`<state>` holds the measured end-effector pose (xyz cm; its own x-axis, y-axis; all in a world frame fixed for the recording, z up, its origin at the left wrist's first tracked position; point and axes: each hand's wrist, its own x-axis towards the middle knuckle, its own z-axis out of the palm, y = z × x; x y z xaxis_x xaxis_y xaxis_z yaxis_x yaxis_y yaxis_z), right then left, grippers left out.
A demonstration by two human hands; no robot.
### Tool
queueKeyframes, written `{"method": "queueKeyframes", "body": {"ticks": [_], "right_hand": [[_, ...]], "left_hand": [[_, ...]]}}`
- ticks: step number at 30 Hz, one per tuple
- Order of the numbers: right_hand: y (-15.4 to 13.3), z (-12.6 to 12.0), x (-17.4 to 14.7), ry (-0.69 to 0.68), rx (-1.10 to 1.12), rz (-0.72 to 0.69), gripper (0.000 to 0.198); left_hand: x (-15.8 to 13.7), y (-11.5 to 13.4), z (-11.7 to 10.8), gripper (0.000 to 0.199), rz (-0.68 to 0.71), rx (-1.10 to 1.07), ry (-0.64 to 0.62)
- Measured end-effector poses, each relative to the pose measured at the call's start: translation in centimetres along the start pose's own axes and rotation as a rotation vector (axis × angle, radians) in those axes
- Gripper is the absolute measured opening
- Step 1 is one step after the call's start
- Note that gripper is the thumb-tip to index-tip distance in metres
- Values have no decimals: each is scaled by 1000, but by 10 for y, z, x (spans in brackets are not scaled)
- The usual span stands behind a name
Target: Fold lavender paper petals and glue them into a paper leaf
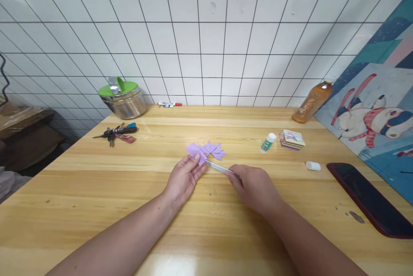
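Observation:
Near the middle of the table, my left hand (184, 176) pinches a piece of purple paper (195, 152) between thumb and fingers. My right hand (253, 185) is closed around the dark handle of a knife (220, 167). Its thin silver blade points left, and the tip meets the lower right edge of the held paper. Just behind, a purple paper shape with pointed, leaf-like parts (213, 150) lies flat on the wood, its left end partly covered by the held piece.
Right of my hands stand an uncapped-looking glue stick (268, 143), a stack of paper pads (292, 139), a white cap (312, 165), a phone (369, 198) and a tea bottle (312, 101). On the left are keys (119, 131), a green-lidded metal pot (124, 101) and a marker (169, 104).

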<state>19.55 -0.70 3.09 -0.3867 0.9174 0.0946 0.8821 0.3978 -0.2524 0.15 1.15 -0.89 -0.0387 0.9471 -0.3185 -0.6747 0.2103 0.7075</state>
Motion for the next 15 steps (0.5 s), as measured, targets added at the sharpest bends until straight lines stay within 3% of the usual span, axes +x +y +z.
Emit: {"method": "queueKeyframes", "body": {"ticks": [8,15], "right_hand": [[1,0,0,-2,13,16,32],[0,2,2,16,76,36,32]], "left_hand": [[-1,-1,1,7,-1,20,-11],[-7,0,4,25,13,100,-129]]}}
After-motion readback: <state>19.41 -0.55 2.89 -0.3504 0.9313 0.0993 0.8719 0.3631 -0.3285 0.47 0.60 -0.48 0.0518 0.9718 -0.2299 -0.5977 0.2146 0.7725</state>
